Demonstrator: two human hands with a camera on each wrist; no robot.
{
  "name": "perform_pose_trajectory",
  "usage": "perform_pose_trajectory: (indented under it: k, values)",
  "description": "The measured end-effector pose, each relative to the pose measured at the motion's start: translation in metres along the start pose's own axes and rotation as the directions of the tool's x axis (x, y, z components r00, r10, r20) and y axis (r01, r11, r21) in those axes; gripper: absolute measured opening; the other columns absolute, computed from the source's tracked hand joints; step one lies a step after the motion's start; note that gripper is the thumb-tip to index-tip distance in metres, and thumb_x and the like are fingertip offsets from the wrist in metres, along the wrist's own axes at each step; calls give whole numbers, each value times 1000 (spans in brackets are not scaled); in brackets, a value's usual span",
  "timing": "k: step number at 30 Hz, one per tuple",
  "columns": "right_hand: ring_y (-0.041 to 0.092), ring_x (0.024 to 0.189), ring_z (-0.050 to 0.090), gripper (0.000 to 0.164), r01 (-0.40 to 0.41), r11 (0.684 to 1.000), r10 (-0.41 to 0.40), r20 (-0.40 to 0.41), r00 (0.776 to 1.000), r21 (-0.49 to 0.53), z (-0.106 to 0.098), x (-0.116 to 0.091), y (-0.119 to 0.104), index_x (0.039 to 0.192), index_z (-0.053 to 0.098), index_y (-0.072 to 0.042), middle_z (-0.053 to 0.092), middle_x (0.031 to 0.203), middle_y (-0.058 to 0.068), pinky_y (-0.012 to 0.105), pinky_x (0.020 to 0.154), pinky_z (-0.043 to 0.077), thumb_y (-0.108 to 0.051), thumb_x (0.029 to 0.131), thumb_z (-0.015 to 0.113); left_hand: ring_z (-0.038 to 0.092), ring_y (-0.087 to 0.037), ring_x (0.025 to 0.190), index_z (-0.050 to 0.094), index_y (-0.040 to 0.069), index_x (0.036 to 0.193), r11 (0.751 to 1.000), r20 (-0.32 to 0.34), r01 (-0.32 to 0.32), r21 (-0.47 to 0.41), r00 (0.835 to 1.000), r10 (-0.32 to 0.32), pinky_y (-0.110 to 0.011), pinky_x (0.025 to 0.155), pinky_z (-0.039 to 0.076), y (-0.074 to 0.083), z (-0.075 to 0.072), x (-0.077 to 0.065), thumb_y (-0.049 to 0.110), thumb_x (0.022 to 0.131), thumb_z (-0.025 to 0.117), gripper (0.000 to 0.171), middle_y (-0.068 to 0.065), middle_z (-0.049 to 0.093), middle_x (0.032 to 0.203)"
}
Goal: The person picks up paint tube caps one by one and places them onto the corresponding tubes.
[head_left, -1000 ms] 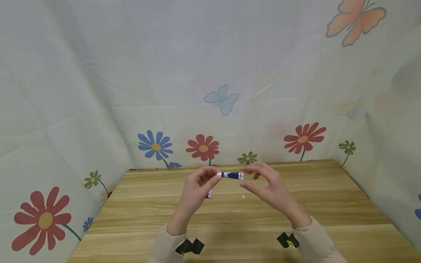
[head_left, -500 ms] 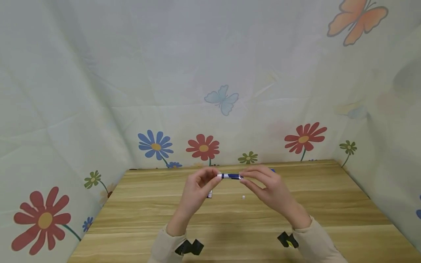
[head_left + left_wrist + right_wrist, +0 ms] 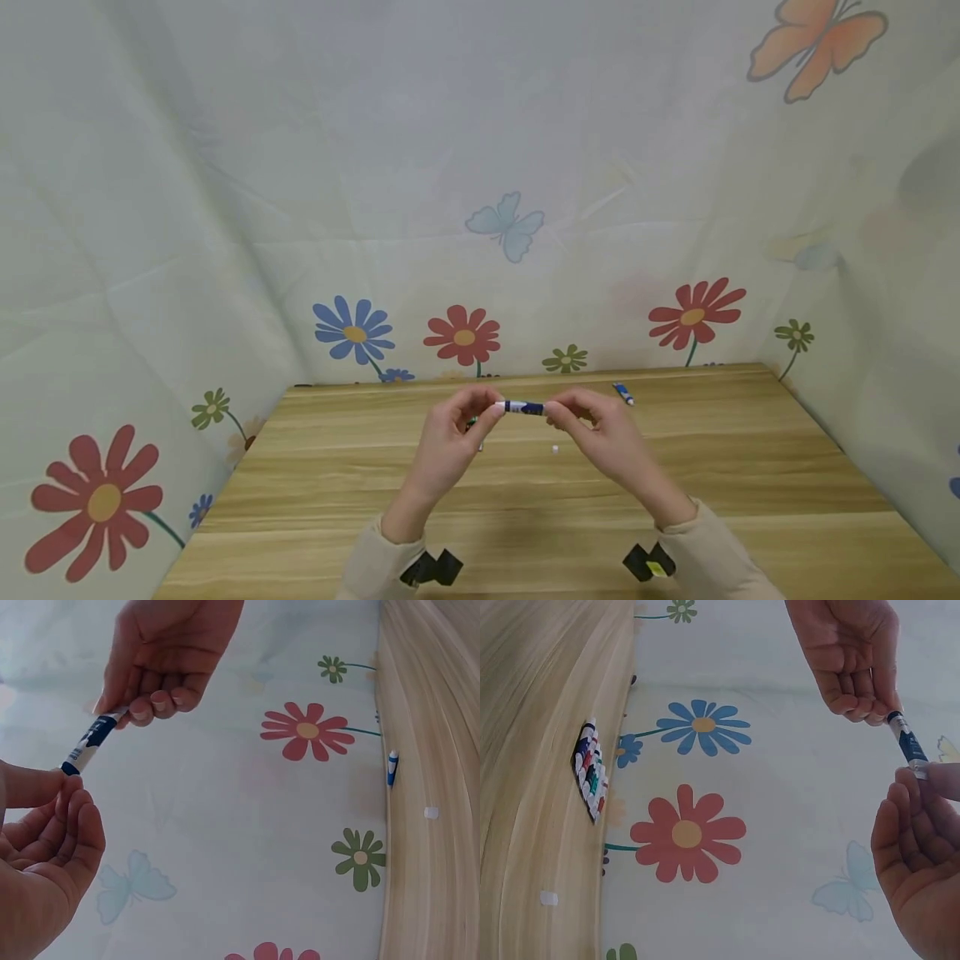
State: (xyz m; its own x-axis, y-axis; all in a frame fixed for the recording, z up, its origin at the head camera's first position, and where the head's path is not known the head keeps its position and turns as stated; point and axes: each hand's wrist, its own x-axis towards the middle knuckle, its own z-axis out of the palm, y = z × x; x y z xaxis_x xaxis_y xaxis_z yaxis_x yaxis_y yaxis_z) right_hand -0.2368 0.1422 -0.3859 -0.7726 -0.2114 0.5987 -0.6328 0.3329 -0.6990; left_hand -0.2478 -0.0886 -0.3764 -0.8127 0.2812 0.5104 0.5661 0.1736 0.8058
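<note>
A small blue and white paint tube (image 3: 523, 407) is held level above the table, between both hands. My left hand (image 3: 442, 442) pinches its white nozzle end between thumb and index finger, covering that end. At the tube's flat, crimped tail, my right hand (image 3: 611, 437) pinches with thumb and fingertips. The right wrist view shows the silvery tail (image 3: 918, 769) at the right thumb. In the left wrist view the tube's printed side (image 3: 91, 741) lies slanted between the two hands.
A small white cap-like piece (image 3: 555, 449) lies on the wooden table (image 3: 525, 525). Behind the right hand lies another blue tube (image 3: 623, 393). Several colored tubes (image 3: 589, 769) lie in a row beyond the left hand. A flowered cloth (image 3: 375, 167) hangs behind the table.
My right hand has closed from a wide spread onto the tube's tail and moved slightly down and left. The tube has turned and lowered a little. The other blue tube has come into view.
</note>
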Motion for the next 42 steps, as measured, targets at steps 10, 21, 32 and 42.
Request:
perform_pose_trajectory:
  k: [10, 21, 32, 42]
  values:
    - [28, 81, 64, 24, -248, 955, 238, 81, 968, 162, 8, 4, 7, 98, 72, -5, 69, 88, 9, 30, 74, 54, -27, 101, 63, 62, -18, 82, 70, 12, 105, 997, -23, -1, 71, 1000, 3, -24, 65, 52, -9, -3, -3, 19, 96, 70, 11, 0, 68, 94]
    - [20, 82, 63, 31, -363, 918, 334, 180, 925, 161, 37, 16, 31, 102, 73, -6, 70, 91, 9, 39, 78, 55, -35, 100, 64, 61, -16, 76, 74, 14, 100, 981, -103, 105, 161, 991, -89, -26, 67, 51, -41, -21, -4, 31, 94, 72, 17, 0, 70, 89]
    - [17, 80, 62, 29, -417, 901, 378, 252, 891, 119, 65, 26, 53, 106, 72, -6, 67, 90, 5, 31, 73, 54, -33, 100, 65, 63, -15, 79, 76, 11, 101, 942, -108, 204, 266, 977, -181, -27, 71, 53, -64, -41, -4, 27, 93, 75, 18, 1, 72, 92]
    - [28, 81, 65, 26, -451, 890, 408, 314, 858, 76, 91, 35, 77, 106, 71, 2, 68, 87, 10, 48, 79, 56, -22, 101, 63, 62, -14, 77, 76, 7, 96, 897, -38, 259, 357, 964, -264, -30, 70, 52, -94, -55, -2, 14, 94, 73, 8, 0, 72, 88]
